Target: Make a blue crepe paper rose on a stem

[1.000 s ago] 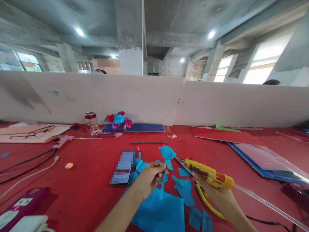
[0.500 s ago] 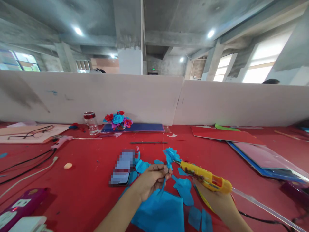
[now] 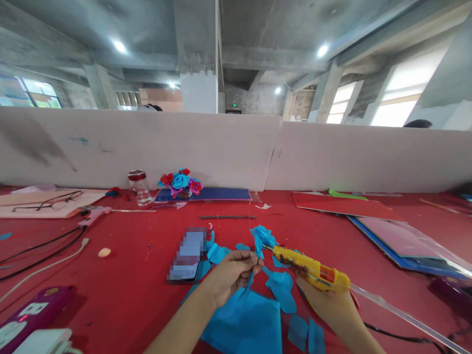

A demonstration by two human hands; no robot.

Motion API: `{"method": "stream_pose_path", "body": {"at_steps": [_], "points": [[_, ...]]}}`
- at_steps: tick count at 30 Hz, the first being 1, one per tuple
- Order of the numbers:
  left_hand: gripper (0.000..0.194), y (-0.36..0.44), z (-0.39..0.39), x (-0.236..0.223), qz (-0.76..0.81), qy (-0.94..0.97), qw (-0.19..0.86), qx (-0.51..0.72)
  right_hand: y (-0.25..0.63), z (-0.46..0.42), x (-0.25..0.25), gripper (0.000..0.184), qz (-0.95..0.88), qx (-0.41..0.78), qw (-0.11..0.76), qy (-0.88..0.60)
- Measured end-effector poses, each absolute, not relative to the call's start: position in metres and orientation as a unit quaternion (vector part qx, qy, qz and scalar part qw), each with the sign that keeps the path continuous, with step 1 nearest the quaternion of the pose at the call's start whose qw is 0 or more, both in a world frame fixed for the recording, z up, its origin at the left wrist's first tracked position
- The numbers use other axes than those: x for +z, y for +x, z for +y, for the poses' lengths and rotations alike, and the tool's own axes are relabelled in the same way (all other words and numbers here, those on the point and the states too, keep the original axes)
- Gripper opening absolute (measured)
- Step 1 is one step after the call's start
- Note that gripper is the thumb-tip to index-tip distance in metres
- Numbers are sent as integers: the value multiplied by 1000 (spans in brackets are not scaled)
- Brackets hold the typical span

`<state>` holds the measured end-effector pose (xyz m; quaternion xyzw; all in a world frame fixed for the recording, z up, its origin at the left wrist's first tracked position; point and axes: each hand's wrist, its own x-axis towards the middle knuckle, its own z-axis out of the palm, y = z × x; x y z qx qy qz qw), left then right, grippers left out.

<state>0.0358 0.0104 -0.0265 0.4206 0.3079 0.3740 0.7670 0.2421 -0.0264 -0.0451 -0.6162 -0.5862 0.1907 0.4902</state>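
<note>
Between the pinched fingertips of my left hand (image 3: 238, 275) is the stem of a blue paper flower (image 3: 264, 236), its head tilted to the right. A blue strip hangs down below those fingers. My right hand (image 3: 319, 295) is wrapped round a yellow hot glue gun (image 3: 313, 268) with a long clear glue stick (image 3: 405, 314) out of its back. The gun's nozzle points left and meets, or nearly meets, the base of the flower; exact contact is too small to tell. Below lie a blue sheet (image 3: 247, 324) and cut blue pieces (image 3: 282, 290).
A phone (image 3: 188, 255) lies left of my hands. Farther back stand a jar (image 3: 140, 188) and a small bouquet (image 3: 180, 183). A pink glue gun (image 3: 96, 215), cables and a power strip (image 3: 33, 314) are at left. Coloured sheets (image 3: 398, 236) lie at right, before a white partition (image 3: 221, 147).
The flower has tipped over to the right, and the glue gun's nozzle has come up against its base. Over the last half second the gun has shifted only slightly.
</note>
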Motion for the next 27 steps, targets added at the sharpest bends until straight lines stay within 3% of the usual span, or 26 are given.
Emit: {"method": "stream_pose_path", "body": {"at_steps": [12,27], "points": [[16,36,12,-34,291,395,781,387,244,-26,-47,11,-619,161,448,-624],[17,36,11,-29,294,379,786,390,247,-25,-46,9,-581,206,483,-622]]}}
